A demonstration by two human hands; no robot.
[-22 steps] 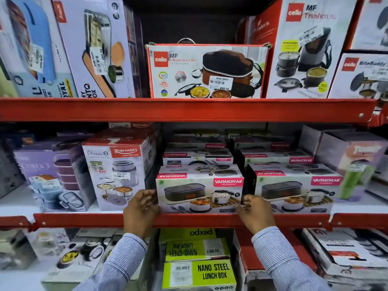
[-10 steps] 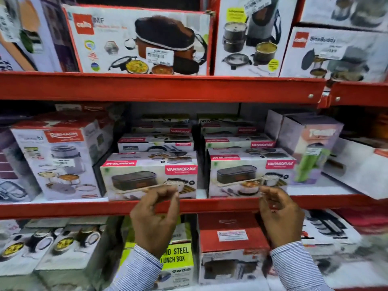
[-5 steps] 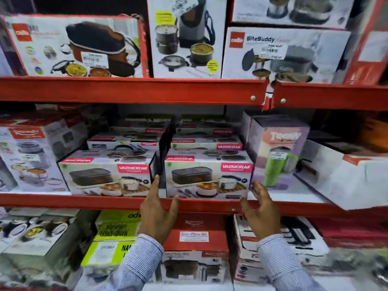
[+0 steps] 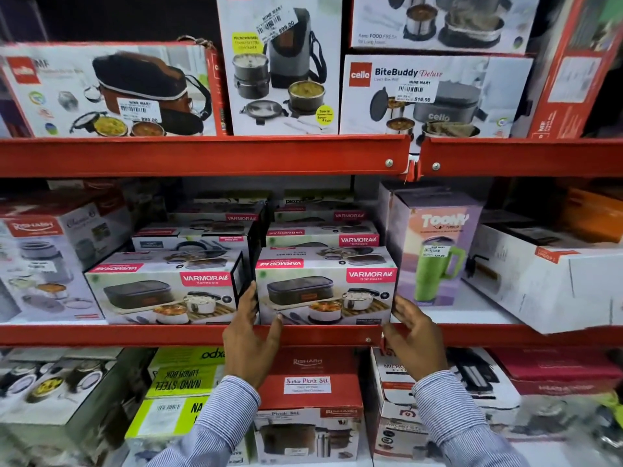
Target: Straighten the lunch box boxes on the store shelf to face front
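Two Varmora lunch box boxes stand side by side at the front of the middle red shelf [image 4: 202, 333]. The right Varmora box [image 4: 325, 291] faces front; my left hand [image 4: 251, 335] presses its lower left corner, fingers reaching into the gap beside it, and my right hand [image 4: 416, 335] touches its lower right corner with fingers spread. The left Varmora box [image 4: 161, 293] sits slightly angled, untouched. More Varmora boxes [image 4: 323, 235] are stacked behind both.
A Toony tumbler box [image 4: 435, 251] stands right of my right hand, and a white box [image 4: 553, 284] juts out past the shelf edge farther right. A Rishabh box [image 4: 50, 257] is at left. Cello boxes [image 4: 435, 96] fill the upper shelf; more boxes sit below.
My view and both hands have shifted right from the left Varmora box to the right one. The hands now close in on its two lower corners.
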